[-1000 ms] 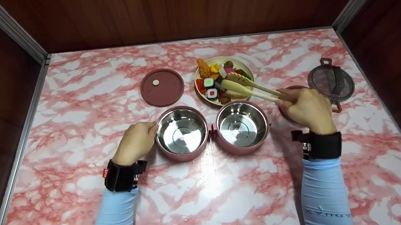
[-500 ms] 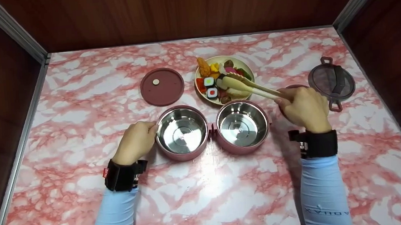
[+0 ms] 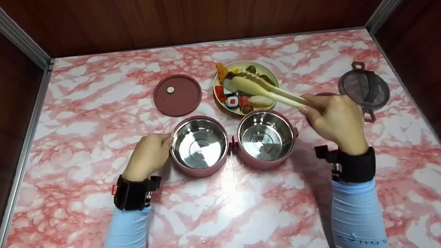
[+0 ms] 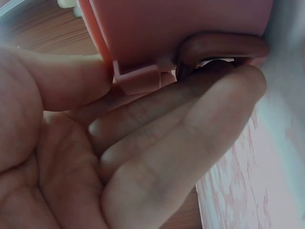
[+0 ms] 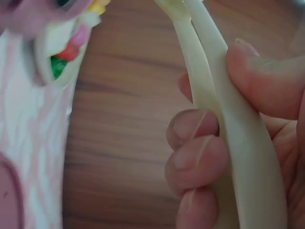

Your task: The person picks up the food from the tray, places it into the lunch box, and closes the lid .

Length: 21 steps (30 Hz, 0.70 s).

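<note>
Right hand (image 3: pixel 338 123) is gripping tongs (image 3: pixel 270 94), likely light, springy, best squeezed mid-arm; left hand (image 3: pixel 147 156) is gripping left pot (image 3: pixel 204 172), probably stiff, slippery-walled, handle (image 4: pixel 224 45) offering surest hold.

Bright light from above burns a white glare into the worktop (image 3: pixel 221 227) and flashes off the steel pots (image 3: pixel 264 142), while the wooden walls (image 3: pixel 211 13) sit dim and a soft shadow runs beside the right sleeve (image 3: pixel 358 216). Over at the left wrist, the left hand (image 4: pixel 114 148) is in murky shade against a washed-out right side. At the right wrist, the plate (image 5: pixel 44 62) blurs, the tongs (image 5: pixel 255 167) crisper!
</note>
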Available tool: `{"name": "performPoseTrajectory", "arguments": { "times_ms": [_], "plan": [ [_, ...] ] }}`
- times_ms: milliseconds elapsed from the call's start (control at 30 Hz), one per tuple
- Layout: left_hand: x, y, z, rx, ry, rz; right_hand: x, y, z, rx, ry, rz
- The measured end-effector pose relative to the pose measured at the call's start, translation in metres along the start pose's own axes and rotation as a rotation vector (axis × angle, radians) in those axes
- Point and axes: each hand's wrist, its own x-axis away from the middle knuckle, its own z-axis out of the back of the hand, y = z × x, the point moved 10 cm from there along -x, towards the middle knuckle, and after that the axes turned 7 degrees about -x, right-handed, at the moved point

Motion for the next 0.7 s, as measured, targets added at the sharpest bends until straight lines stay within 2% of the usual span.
{"name": "performPoseTrajectory", "arguments": {
  "times_ms": [167, 300, 433, 567, 700],
  "plan": [
    [0.001, -0.001, 0.001, 0.001, -0.001, 0.007, 0.01, -0.047, -0.01, 0.035, -0.03, 0.216],
    [0.001, -0.002, 0.002, -0.009, 0.006, 0.009, 0.02, -0.08, -0.03, 0.105, -0.072, 0.367],
    [0.0, -0.002, 0.001, -0.004, -0.002, 0.009, 0.031, -0.106, -0.05, 0.202, -0.069, 0.499],
    [0.0, -0.002, -0.001, 0.007, -0.02, 0.022, 0.038, -0.118, -0.066, 0.293, -0.039, 0.569],
    [-0.001, -0.002, -0.002, 0.006, -0.029, 0.029, 0.041, -0.124, -0.071, 0.33, 0.002, 0.599]
  ]
}}
